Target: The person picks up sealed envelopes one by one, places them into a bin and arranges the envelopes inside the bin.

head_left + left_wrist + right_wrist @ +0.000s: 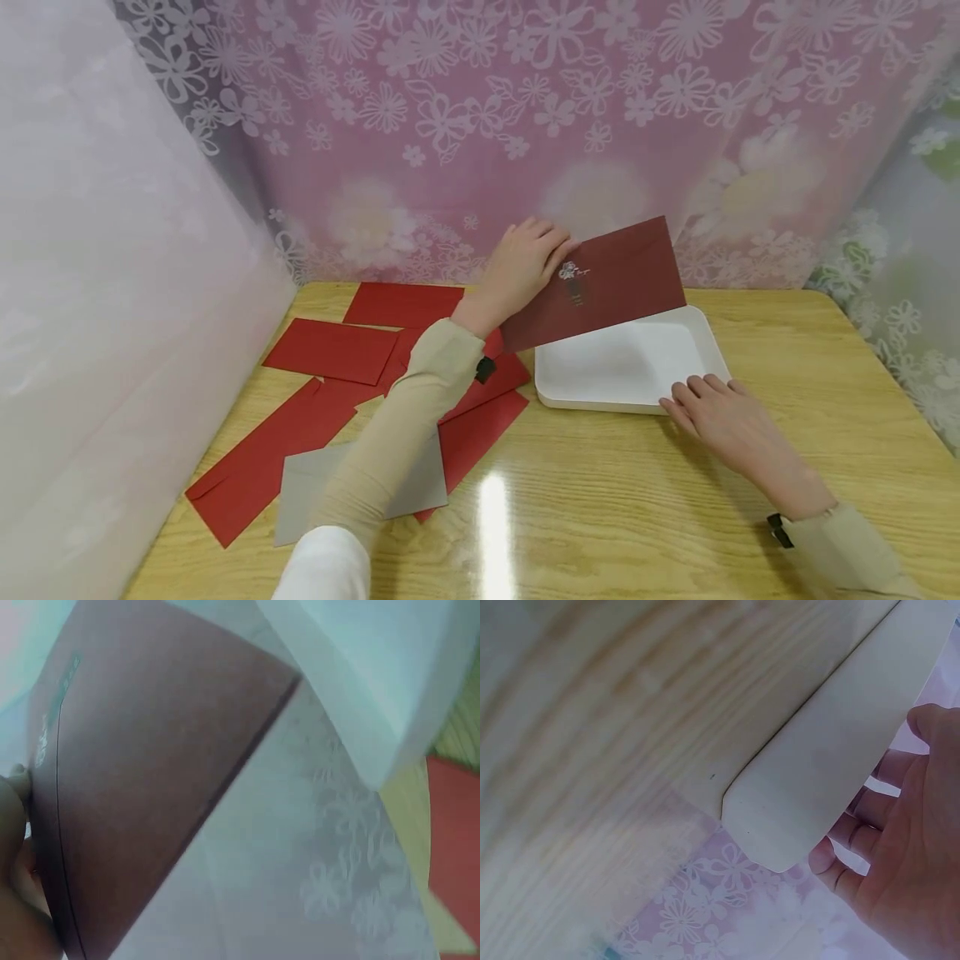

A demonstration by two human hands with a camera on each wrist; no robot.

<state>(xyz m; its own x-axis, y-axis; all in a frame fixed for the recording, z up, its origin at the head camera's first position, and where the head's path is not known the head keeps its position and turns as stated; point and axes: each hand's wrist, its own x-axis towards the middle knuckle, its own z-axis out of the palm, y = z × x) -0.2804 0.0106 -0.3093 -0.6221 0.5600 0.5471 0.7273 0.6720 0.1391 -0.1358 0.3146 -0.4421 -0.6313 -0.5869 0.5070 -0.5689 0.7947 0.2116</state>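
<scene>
A dark red envelope (607,279) with a small silver flower print is tilted in the air, held at its left end by my left hand (525,262). In the left wrist view the fingers and thumb pinch the edge of this envelope (165,742). Its lower edge passes over the back left part of a shallow white tray (630,367). At the tray's near right corner, my right hand (731,425) holds the rim. The right wrist view shows those fingers (862,832) over the rim, above the tray's outer wall (810,757).
Several red envelopes (330,350) lie overlapping on the left of the wooden table (600,500). A grey envelope (412,483) lies nearer, partly under my left forearm. A pink flowered curtain (480,150) hangs behind the table, and pale sheets stand at both sides.
</scene>
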